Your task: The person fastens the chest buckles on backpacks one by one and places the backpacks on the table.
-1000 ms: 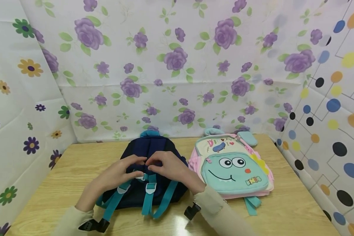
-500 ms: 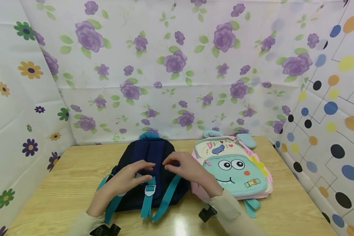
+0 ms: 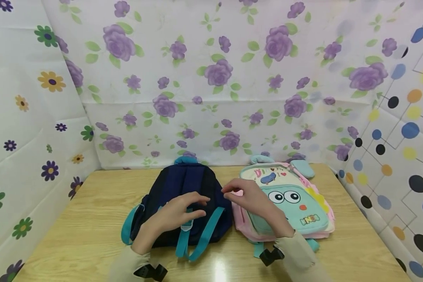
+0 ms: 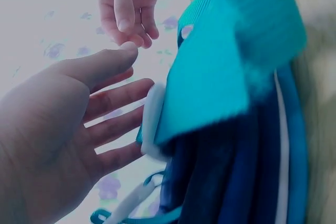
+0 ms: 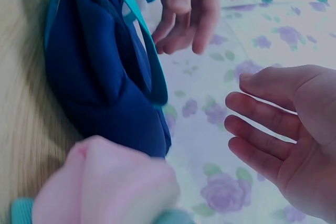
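Observation:
A navy backpack (image 3: 187, 180) lies on the table with its teal straps (image 3: 206, 235) and white buckles facing up. My left hand (image 3: 172, 215) hovers over its lower middle, fingers loosely bent and holding nothing. In the left wrist view, those fingers are close to a white buckle (image 4: 153, 119); whether they touch it I cannot tell. My right hand (image 3: 252, 196) is above the gap between the navy backpack and a pink, cream and mint backpack (image 3: 289, 219) with a cartoon face. Its fingers are relaxed, with nothing in them, and it hides part of that face.
Both backpacks lie side by side on a wooden table (image 3: 77, 219). Flowered cloth (image 3: 197, 129) hangs behind it, and dotted cloth (image 3: 402, 164) on the right. A black strap camera (image 3: 272, 255) is worn on each wrist.
Both hands have moved right across the navy backpack, the right one reaching the edge of the pink backpack. Their fingertips, almost together before, are now apart. The view has shifted slightly.

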A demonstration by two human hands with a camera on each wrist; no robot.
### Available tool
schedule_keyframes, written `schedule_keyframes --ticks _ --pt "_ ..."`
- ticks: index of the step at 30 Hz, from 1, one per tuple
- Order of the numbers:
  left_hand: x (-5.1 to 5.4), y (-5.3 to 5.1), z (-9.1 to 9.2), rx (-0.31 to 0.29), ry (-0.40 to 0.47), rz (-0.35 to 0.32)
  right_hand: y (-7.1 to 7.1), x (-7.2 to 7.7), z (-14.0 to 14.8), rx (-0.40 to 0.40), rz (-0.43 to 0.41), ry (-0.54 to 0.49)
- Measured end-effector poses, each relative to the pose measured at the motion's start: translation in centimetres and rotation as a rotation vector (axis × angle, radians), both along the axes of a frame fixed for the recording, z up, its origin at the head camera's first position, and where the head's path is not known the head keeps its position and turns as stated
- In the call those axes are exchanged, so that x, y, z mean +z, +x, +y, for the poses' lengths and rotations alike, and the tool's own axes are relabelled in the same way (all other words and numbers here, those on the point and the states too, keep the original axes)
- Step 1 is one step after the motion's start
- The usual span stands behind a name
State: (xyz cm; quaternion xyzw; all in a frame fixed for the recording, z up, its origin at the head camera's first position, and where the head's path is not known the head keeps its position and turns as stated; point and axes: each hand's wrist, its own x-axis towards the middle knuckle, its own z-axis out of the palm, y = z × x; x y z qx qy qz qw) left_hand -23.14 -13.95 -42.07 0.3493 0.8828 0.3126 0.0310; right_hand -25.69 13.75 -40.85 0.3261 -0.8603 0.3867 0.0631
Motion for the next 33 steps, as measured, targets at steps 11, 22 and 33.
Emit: schedule_keyframes --ticks 11,22,33 --pt "0.1 0.5 3.4 0.009 -0.008 0.026 0.5 0.0 3.1 -0.099 -0.035 0.031" --pt "-0.8 0.3 8.0 0.013 -0.002 0.074 0.3 -0.2 6.9 -0.166 -0.050 0.092" --pt "-0.9 0.5 11.4 0.063 0.089 0.046 0.6 -1.1 11.2 -0.228 -0.053 0.104"
